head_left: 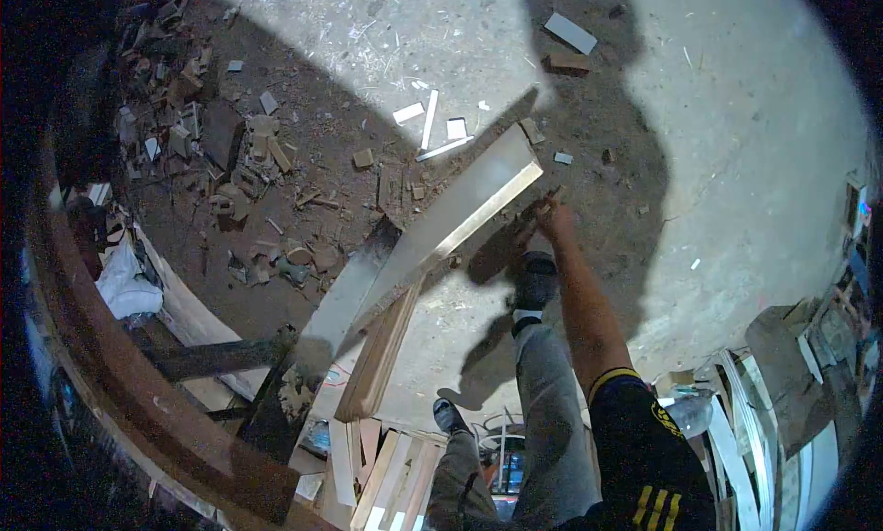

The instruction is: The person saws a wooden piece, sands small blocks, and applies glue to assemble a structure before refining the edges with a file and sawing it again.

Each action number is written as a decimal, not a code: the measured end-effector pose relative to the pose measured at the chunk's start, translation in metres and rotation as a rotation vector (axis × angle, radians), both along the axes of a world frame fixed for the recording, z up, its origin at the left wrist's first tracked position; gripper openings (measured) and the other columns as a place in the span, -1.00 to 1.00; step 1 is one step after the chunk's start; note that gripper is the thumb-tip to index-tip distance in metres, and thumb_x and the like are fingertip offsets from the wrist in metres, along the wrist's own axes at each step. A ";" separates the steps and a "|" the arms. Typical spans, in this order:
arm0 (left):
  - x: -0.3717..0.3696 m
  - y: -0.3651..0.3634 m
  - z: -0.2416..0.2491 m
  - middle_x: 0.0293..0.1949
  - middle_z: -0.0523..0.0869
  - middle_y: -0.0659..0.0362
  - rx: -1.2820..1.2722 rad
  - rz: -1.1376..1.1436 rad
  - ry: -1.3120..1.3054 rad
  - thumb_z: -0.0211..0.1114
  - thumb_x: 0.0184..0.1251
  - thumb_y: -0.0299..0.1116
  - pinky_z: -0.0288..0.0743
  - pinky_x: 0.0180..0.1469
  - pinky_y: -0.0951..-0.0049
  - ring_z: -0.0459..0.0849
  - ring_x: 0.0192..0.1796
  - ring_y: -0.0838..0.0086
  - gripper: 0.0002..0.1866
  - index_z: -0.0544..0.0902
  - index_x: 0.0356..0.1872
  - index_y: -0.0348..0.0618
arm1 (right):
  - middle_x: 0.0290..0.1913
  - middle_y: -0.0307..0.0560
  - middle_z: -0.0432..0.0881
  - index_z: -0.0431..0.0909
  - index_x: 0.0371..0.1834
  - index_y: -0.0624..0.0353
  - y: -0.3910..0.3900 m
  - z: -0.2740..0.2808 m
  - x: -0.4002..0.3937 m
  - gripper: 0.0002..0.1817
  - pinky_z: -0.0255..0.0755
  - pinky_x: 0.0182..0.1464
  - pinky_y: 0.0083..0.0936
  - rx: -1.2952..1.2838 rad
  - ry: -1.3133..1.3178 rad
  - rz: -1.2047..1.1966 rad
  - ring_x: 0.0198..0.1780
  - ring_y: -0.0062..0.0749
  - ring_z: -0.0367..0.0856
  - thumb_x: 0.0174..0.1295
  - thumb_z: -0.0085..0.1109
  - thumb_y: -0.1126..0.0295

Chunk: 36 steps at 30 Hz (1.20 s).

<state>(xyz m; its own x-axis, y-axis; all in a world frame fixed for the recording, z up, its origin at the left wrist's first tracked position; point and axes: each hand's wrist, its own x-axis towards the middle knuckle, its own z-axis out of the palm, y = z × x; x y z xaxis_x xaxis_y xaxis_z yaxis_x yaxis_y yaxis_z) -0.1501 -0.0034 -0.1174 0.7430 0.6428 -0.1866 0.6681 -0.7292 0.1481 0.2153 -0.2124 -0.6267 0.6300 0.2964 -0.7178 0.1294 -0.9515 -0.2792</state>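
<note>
My right arm reaches forward from a dark short sleeve with yellow stripes. At its end, my right hand (555,220) is low over the floor, just right of a long pale board (460,195). The fingers are small and in shadow, so their grip cannot be made out. The pale board slants upward and away, and its right edge catches bright light. Below it leans a brown wooden plank (382,347). Under my hand is my foot in a dark slipper (535,278). My left hand is out of the frame.
Wood offcuts and debris (262,149) lie across the left floor. White scraps (430,121) and a wood block (567,63) are farther ahead. A dark brown beam (138,411) curves along the left. Stacked strips (736,430) stand at lower right, near a white bag (127,278) opposite.
</note>
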 end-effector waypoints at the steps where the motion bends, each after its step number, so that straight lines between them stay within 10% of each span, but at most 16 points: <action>1: 0.001 -0.003 0.006 -0.40 0.53 0.08 -0.005 -0.002 0.013 0.20 0.11 -0.02 0.36 -0.23 0.19 0.49 -0.33 0.22 -0.62 0.55 -0.33 -0.17 | -0.18 0.23 0.67 0.61 0.08 -0.06 -0.005 0.014 -0.002 -0.52 0.49 0.00 -0.07 0.000 -0.003 0.005 -0.10 0.13 0.64 0.10 0.32 0.05; 7: 0.025 -0.022 0.062 -0.40 0.52 0.09 0.023 0.007 0.000 0.20 0.13 -0.01 0.34 -0.26 0.20 0.48 -0.35 0.22 -0.63 0.54 -0.32 -0.16 | 0.07 0.21 0.54 0.57 0.13 0.11 -0.023 0.161 -0.001 -0.55 0.50 0.02 -0.18 0.669 -0.156 -0.571 0.02 0.03 0.55 0.18 0.30 0.20; 9: 0.143 0.001 0.115 -0.40 0.51 0.10 0.038 0.022 -0.014 0.20 0.13 -0.01 0.33 -0.27 0.20 0.47 -0.35 0.22 -0.63 0.54 -0.32 -0.15 | 0.09 0.15 0.55 0.58 0.14 0.12 -0.032 0.241 0.005 -0.55 0.52 -0.01 -0.28 0.367 -0.561 -0.123 0.08 -0.04 0.53 0.17 0.33 0.27; 12: 0.039 -0.057 0.104 -0.49 0.44 0.15 -0.001 0.229 -0.178 0.13 0.25 -0.05 0.25 -0.29 0.18 0.40 -0.44 0.22 -0.69 0.49 -0.44 -0.09 | 0.08 0.09 0.58 0.62 0.10 0.10 -0.049 0.339 0.007 -0.59 0.53 -0.05 -0.39 0.325 -0.506 -0.127 0.09 -0.12 0.55 0.17 0.35 0.30; 20: 0.154 -0.024 0.152 -0.60 0.47 0.14 0.212 0.121 -0.654 0.35 0.10 -0.07 0.23 -0.33 0.26 0.45 -0.52 0.28 -0.63 0.44 -0.62 -0.09 | -0.05 -0.11 0.67 0.68 -0.11 0.13 -0.034 0.580 0.025 -0.79 0.47 -0.19 -0.48 0.700 -0.372 -0.162 -0.15 -0.44 0.61 0.20 0.33 0.39; 29: 0.083 -0.058 0.264 -0.54 0.59 0.10 -0.387 0.751 -1.012 0.16 0.40 -0.23 0.38 -0.40 0.29 0.57 -0.46 0.33 -0.73 0.62 -0.35 -0.25 | -0.38 -0.16 0.56 0.48 -0.21 0.17 0.091 0.687 -0.035 -0.77 0.46 -0.32 -0.49 1.285 -0.123 -0.031 -0.40 -0.50 0.57 0.16 0.34 0.40; 31: 0.034 -0.063 0.274 -0.59 0.53 0.25 -0.542 0.778 -1.091 -0.01 0.53 -0.20 0.29 -0.45 0.52 0.45 -0.49 0.63 -0.64 0.60 -0.32 -0.26 | -0.37 -0.14 0.60 0.50 -0.20 0.18 0.117 0.753 -0.086 -0.75 0.48 -0.29 -0.49 1.069 0.002 0.217 -0.36 -0.51 0.59 0.12 0.36 0.40; 36: -0.061 -0.079 0.332 -0.60 0.52 0.26 -0.834 0.937 -1.322 -0.14 0.60 -0.12 0.31 -0.49 0.61 0.45 -0.57 0.65 -0.59 0.56 -0.19 -0.26 | -0.43 -0.10 0.64 0.54 -0.31 0.18 0.173 0.730 -0.193 -0.78 0.51 -0.24 -0.49 0.938 0.003 0.334 -0.34 -0.44 0.64 0.09 0.37 0.33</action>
